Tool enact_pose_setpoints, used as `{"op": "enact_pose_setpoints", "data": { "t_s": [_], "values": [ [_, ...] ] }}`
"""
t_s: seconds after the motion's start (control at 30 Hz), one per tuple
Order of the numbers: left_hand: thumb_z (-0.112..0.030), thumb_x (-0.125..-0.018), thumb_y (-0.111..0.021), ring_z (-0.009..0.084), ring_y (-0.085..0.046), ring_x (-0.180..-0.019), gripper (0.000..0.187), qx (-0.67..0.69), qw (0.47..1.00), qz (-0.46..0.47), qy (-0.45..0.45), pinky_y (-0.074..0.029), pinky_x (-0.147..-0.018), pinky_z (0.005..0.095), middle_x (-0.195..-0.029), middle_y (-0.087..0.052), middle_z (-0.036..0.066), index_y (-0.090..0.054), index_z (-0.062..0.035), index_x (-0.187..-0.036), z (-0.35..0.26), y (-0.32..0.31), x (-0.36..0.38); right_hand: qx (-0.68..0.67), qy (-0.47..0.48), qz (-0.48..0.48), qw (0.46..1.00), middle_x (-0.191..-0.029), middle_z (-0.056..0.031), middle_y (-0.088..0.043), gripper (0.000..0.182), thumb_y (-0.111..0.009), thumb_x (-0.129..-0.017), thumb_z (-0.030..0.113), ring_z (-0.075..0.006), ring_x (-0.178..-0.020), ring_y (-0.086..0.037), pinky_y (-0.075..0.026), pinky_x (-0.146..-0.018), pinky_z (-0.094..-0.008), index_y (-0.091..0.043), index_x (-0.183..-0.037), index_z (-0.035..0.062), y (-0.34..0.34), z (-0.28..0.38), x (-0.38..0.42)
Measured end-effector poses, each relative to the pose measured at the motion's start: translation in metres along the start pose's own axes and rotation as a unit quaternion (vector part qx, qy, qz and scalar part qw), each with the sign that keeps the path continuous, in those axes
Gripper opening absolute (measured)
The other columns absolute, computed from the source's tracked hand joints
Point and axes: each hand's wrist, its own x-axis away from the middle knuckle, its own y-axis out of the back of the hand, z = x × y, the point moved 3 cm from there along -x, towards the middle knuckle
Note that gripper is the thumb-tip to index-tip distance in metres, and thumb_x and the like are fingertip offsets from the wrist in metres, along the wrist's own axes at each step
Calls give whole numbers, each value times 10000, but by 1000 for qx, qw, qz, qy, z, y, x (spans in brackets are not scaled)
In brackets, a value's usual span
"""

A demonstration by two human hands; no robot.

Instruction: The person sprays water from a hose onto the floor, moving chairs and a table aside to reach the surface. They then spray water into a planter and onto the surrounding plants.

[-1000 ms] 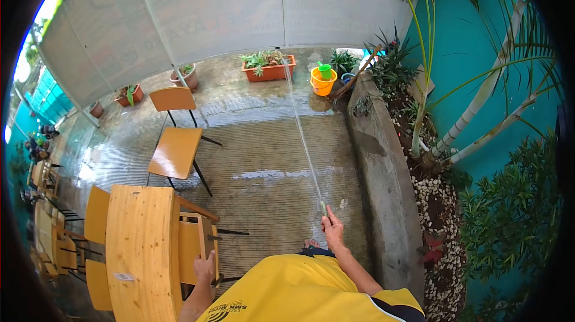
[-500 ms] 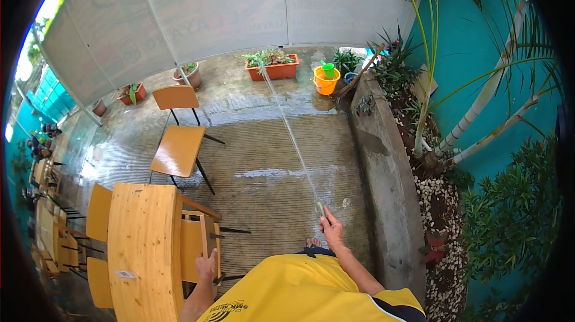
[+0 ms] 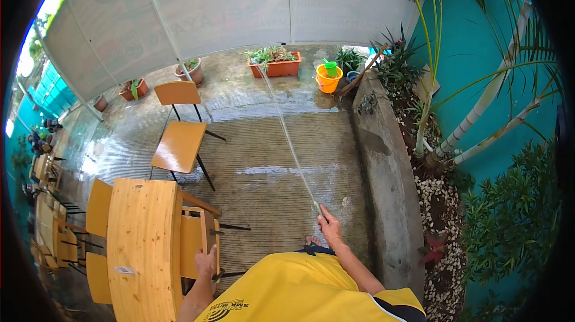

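Note:
My right hand [image 3: 330,228] is closed round the end of a hose [image 3: 317,207], with the forefinger stretched along it. A thin jet of water [image 3: 288,136] runs from it across the floor to an orange planter [image 3: 281,69] with green plants. Down at the left, my left hand [image 3: 206,260] grips the near end of the backrest of a wooden chair [image 3: 207,229]. That chair is pushed against a pale wooden table [image 3: 142,238]. Part of the hose behind my right hand is hidden.
Another wooden chair [image 3: 178,140] stands ahead on the wet ribbed floor [image 3: 257,154]. A yellow bucket [image 3: 329,83] with a green dipper [image 3: 330,68] is near the planter. A low concrete kerb [image 3: 389,184] edges the plant bed on my right. More chairs and tables line the left.
My right hand has shifted slightly left, and the jet's far end strikes nearer the planter's left side. My left hand stays at the chair back. The view has tilted slightly.

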Motion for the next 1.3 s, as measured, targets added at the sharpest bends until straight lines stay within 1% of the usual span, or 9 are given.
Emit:
{"op": "enact_pose_setpoints", "data": {
  "t_s": [0.07,0.17,0.27,0.4,0.47,0.6,0.87,1.07,1.3],
  "values": [
    [-352,-838,-750,373,-630,-1083,569,14,1000,-1,15,-476,-936,401,-1148,-671,231,-596,60,-1200,0,0,2,52,-49,11,997,-761,37,-561,487,-606,-957,104,-60,-616,-469,-448,-576,-231,-523,-1433,164,-2,-4,-1],
    [-366,-837,-747,381,-627,-1087,587,9,1000,11,-1,-476,-938,406,-1148,-669,236,-593,62,-1208,-8,4,6,57,-55,33,996,-776,43,-564,470,-614,-952,93,-62,-632,-459,-460,-591,-239,-563,-1403,216,-5,-7,0],
    [-389,-834,-747,389,-620,-1099,614,-63,998,-26,13,-474,-944,410,-1156,-664,242,-591,65,-1217,-19,10,15,72,-51,39,995,-790,41,-579,473,-621,-948,93,-60,-629,-464,-467,-597,-237,-564,-1403,212,-6,-9,-2],
    [-408,-833,-746,389,-607,-1123,645,-70,996,-48,22,-468,-962,411,-1179,-652,246,-578,66,-1238,-15,8,12,76,-40,46,995,-799,38,-589,477,-622,-947,93,-61,-633,-469,-467,-599,-234,-559,-1406,209,-8,-9,-1],
    [-420,-835,-743,386,-590,-1155,675,-53,998,1,42,-458,-980,409,-1212,-635,250,-559,66,-1265,-33,17,25,62,-50,44,996,-807,37,-594,475,-621,-949,95,-62,-638,-472,-469,-604,-233,-556,-1408,196,-7,-8,2],
    [-422,-844,-735,385,-581,-1170,688,-59,998,-13,32,-452,-992,409,-1230,-626,252,-543,67,-1288,-14,7,11,39,-37,46,997,-815,38,-598,476,-621,-950,96,-64,-635,-468,-465,-601,-235,-552,-1412,185,-7,-11,1],
    [-426,-846,-735,395,-570,-1185,703,-19,999,14,33,-445,-1006,414,-1256,-607,265,-533,70,-1302,-8,5,7,42,-34,51,997,-810,38,-592,481,-619,-952,102,-71,-626,-461,-453,-600,-235,-544,-1419,190,-10,-11,1],
    [-430,-845,-732,399,-567,-1187,705,-42,998,6,44,-446,-1002,410,-1250,-610,264,-534,68,-1302,-2,2,2,50,-19,42,998,-791,32,-586,483,-614,-952,103,-71,-625,-465,-459,-602,-237,-543,-1420,197,-10,-11,0],
    [-426,-847,-730,393,-580,-1172,682,-41,998,19,34,-456,-988,411,-1233,-622,257,-546,61,-1287,-11,7,7,70,-47,39,996,-789,31,-584,485,-609,-954,107,-72,-626,-463,-462,-582,-246,-539,-1424,203,-11,-11,-3]
  ]
}}
